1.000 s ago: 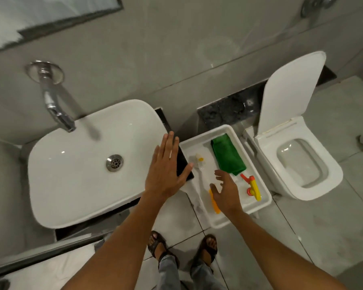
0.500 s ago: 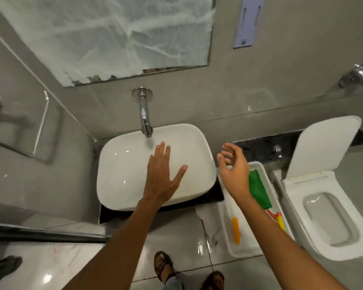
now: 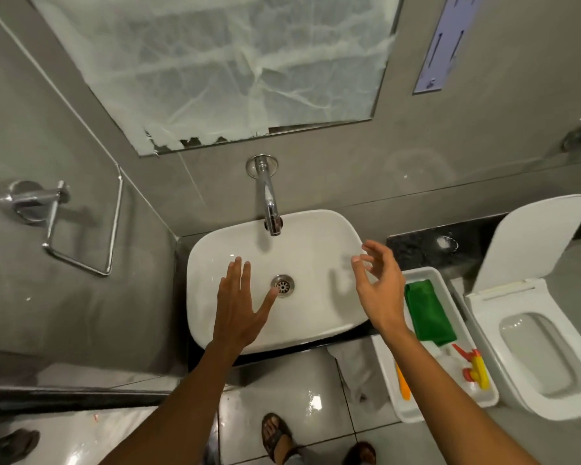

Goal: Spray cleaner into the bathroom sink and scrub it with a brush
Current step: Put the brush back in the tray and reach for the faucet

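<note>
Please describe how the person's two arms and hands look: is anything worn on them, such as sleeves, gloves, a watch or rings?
Both forearms are bare as far as the frame shows; no sleeves appear. The left hand and the right hand wear no gloves, and no watch, bracelet or ring is visible on either wrist or on the fingers.

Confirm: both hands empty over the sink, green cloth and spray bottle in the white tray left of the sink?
Wrong side. The head view shows the tray right of the sink, between it and the toilet. The rest holds: left hand and right hand empty, cloth and spray bottle in the tray.
</note>
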Available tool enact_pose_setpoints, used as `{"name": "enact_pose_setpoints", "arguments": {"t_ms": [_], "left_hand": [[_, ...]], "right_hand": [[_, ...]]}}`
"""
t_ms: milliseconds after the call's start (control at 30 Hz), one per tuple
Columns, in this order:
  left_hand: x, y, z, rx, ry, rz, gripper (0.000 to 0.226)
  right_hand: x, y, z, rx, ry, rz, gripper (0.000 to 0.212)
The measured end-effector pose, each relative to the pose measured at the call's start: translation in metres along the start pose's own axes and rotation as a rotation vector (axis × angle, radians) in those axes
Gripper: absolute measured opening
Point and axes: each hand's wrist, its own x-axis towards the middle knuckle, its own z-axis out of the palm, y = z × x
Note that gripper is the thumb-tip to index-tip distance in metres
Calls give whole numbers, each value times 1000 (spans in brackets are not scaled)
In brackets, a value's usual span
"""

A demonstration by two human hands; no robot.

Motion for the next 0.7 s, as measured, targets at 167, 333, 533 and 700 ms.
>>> {"name": "enact_pose_setpoints", "arguments": {"t_ms": [167,333,533,700], "left_hand": [[-6,-8,10,1,27,-15,97],[-21,-41,20,21,25,-33,96],[-37,-57,27,61,-13,-81,100],[-36,-50,23,70,-16,-104,98]], "right_hand": [[2,-32,36,6,-206,-28,44],[17,-69,87,-16,-339,-48,63],[28,-72,109,-14,-376,-30,45],[34,-66,107,-19,-385,-43,41]]}}
